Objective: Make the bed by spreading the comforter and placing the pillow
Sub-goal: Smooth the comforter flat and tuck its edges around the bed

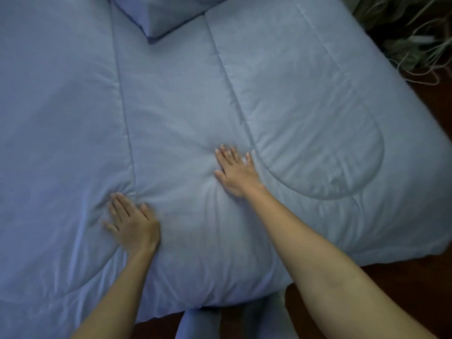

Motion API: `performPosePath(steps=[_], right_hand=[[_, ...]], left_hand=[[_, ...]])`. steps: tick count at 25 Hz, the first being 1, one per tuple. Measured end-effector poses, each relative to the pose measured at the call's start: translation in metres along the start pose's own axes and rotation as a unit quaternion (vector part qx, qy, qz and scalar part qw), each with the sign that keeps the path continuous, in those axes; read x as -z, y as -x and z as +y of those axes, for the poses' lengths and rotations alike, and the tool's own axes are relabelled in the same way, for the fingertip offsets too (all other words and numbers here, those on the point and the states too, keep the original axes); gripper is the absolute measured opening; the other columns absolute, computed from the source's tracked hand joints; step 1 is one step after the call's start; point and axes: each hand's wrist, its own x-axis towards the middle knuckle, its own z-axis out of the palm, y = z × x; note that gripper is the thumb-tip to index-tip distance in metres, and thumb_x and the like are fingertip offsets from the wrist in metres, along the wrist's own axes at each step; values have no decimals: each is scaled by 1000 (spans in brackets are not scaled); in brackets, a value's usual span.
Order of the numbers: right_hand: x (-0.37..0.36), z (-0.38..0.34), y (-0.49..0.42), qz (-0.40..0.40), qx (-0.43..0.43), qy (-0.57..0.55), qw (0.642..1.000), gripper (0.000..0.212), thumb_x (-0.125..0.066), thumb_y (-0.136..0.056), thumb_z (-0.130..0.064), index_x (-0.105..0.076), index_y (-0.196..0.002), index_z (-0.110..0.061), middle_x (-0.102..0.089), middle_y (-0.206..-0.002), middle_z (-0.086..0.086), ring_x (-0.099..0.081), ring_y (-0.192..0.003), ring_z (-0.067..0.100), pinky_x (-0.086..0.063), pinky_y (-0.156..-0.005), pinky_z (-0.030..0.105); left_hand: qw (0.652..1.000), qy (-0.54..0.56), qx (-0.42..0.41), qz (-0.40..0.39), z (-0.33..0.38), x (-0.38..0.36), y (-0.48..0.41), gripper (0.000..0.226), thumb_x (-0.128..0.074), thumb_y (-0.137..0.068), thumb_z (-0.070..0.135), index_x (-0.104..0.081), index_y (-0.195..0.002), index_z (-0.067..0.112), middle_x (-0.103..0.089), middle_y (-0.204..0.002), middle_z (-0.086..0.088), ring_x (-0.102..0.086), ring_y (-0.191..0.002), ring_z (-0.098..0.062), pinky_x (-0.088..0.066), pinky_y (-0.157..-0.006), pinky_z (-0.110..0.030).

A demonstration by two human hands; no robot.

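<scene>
Clearly at the smoothing stage: comforter [293, 99] spread over most of the bed, covering it from the near edge to the far end, hanging slightly over the near edge and the right edge above the dark floor [415, 277]. Pillow [161, 15] at the far end of the bed, near the middle of that edge, lying on the comforter with one corner pointing toward the near edge. Left hand [132, 221] flat and palm down near the near edge, fingers splayed, pressing the fabric beside a long stitched seam, creases gathering around the fingertips. Right hand [237, 172] likewise flat, fingers spread, further in from the near edge and to the right, resting just beside a second seam. Hands well apart, neither clenched on cloth, both merely pressing. Bulge of padding between the two hands, with wrinkles radiating toward the near edge. Probably next: sweep both palms outward, toward the left and right edges, to push out that bulge and flatten the creases, keeping pressure light so the comforter does not drag off the near edge. Pillow apparently skewed to the edges of the bed, so likely in need of squaring afterward. Greenish patterned stuff [411, 33] beyond the far right corner, too blurred to identify.
</scene>
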Motion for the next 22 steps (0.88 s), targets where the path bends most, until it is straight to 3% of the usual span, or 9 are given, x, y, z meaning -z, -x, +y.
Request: performPosePath(steps=[2,5,8,11,15,16,18,20,22], right_hand=[[5,62,-2,56,-36,9,998,60,-25,-98,-48,-3,-152,-29,4,-161,-5,2,-149,19,3,-116,53],[17,166,15,124,-125,-1,984,57,-25,-99,-45,-10,-151,-30,-5,-161,-5,-6,-149,19,-2,-116,53],[28,281,55,157,-202,-14,966,59,-19,-94,-47,-16,-151,-29,-13,-160,-4,-13,-148,22,-7,-116,52],[36,399,112,143,-301,-31,942,55,-19,-98,-45,-14,-151,-30,-10,-161,-2,-10,-148,25,-7,-114,58],[56,504,176,76,-475,-91,872,55,-14,-99,-48,-2,-151,-36,2,-162,-2,4,-148,28,2,-111,67],[64,513,177,75,-502,-91,857,54,-14,-99,-45,-5,-151,-34,1,-162,1,5,-148,30,3,-110,68],[80,504,155,135,-492,-101,854,54,-21,-98,-36,-19,-151,-24,-7,-161,6,1,-148,31,1,-111,68],[93,463,113,212,-406,-133,879,58,-31,-91,-33,-33,-146,-14,-17,-159,11,-7,-148,32,-6,-112,67],[97,403,60,218,-237,-117,940,59,-38,-87,-32,-40,-142,-11,-25,-156,15,-16,-146,34,-11,-111,64]], left_hand=[[998,26,-62,-3,50,-10,12,70,-27,-88,33,-20,-147,-5,-25,-154,-23,-24,-144,-36,-6,-115,-58],[969,34,-245,-1,148,-39,61,64,-30,-90,32,-33,-143,-3,-37,-149,-21,-35,-139,-37,-14,-113,-54],[954,65,-291,-19,256,-73,111,59,-35,-89,30,-43,-139,-2,-47,-143,-19,-44,-132,-39,-24,-107,-60],[935,46,-347,-62,356,-109,159,58,-38,-87,30,-48,-136,0,-51,-141,-16,-50,-129,-34,-34,-101,-63],[887,-18,-444,-125,423,-134,199,60,-37,-89,42,-42,-142,15,-41,-150,-5,-41,-138,-25,-30,-109,-56],[886,-37,-448,-117,421,-137,192,60,-37,-90,46,-40,-144,20,-39,-152,-2,-38,-139,-22,-27,-112,-53],[915,-52,-388,-99,400,-137,164,60,-35,-90,47,-38,-145,24,-37,-153,-1,-36,-141,-21,-25,-114,-50],[958,-66,-271,-72,371,-125,128,60,-30,-91,45,-33,-147,24,-31,-155,0,-31,-143,-20,-20,-115,-50],[979,-85,-176,-63,336,-111,92,59,-24,-94,44,-23,-150,26,-20,-160,1,-20,-147,-19,-11,-117,-50]])
